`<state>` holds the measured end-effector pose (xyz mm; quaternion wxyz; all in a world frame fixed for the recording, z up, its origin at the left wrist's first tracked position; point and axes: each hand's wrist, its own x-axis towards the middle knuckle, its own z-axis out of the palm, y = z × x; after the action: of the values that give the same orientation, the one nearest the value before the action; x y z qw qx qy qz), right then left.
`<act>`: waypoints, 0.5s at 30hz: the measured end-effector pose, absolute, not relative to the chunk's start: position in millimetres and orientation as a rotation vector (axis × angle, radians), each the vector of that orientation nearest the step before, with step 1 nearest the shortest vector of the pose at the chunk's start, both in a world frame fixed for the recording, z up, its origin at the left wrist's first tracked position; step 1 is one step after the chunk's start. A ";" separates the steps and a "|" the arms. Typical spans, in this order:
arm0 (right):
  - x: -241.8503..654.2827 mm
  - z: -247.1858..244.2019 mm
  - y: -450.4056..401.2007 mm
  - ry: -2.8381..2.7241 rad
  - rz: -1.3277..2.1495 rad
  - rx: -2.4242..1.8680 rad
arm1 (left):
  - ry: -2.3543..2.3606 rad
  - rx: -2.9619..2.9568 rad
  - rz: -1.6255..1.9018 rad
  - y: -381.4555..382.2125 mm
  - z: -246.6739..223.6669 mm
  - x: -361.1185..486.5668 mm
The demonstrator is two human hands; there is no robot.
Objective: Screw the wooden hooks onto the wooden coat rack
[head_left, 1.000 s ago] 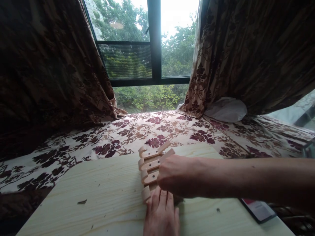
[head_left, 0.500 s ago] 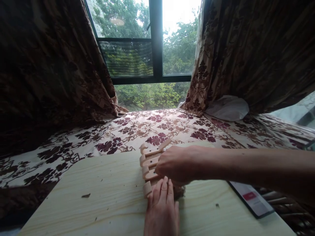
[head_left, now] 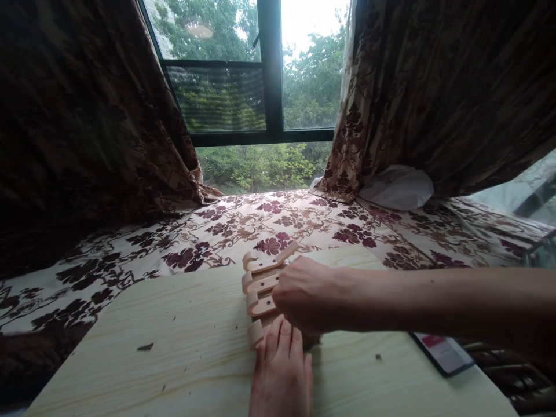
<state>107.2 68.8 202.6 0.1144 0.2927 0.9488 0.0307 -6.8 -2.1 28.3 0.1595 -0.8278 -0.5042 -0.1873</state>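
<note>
A wooden hook rack lies on the pale wooden tabletop, with several light curved hooks side by side and small dark screws in them. My left hand rests over the nearest hook, its fingers stretched out and lying on the rack. Above the rack's right part, my right hand is closed in a fist, thumb side up. Whatever that fist holds is hidden, and it also covers much of the rack. Something brown shows only in part beneath the right wrist.
The pale tabletop carries small dark scraps, one larger scrap at left. A phone-like device with a lit screen lies at its right edge. Beyond are floral cloth, curtains, a white plastic bag and a window.
The view has shifted slightly, so the rack and table sit a little further left. My right fist and forearm have turned or lowered slightly over the rack; my left hand stays on it.
</note>
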 end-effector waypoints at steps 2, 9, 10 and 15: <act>108.9 209.0 69.6 2.712 0.100 0.793 | -1.415 -2.343 -0.547 -1.6 26.8 -6.8; 108.2 207.6 63.5 2.730 0.124 0.684 | -1.479 -2.403 -0.512 -4.0 34.0 -5.6; 106.7 205.3 64.4 2.722 0.106 0.699 | -1.471 -2.406 -0.515 -3.9 33.8 -5.8; 104.0 209.3 73.2 2.710 0.102 0.787 | -1.392 -2.330 -0.540 -2.6 24.2 -7.5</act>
<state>104.0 73.2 209.3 0.1581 0.2752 0.9476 0.0356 -7.5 -2.6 24.2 0.1861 -0.8273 -0.4941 -0.1917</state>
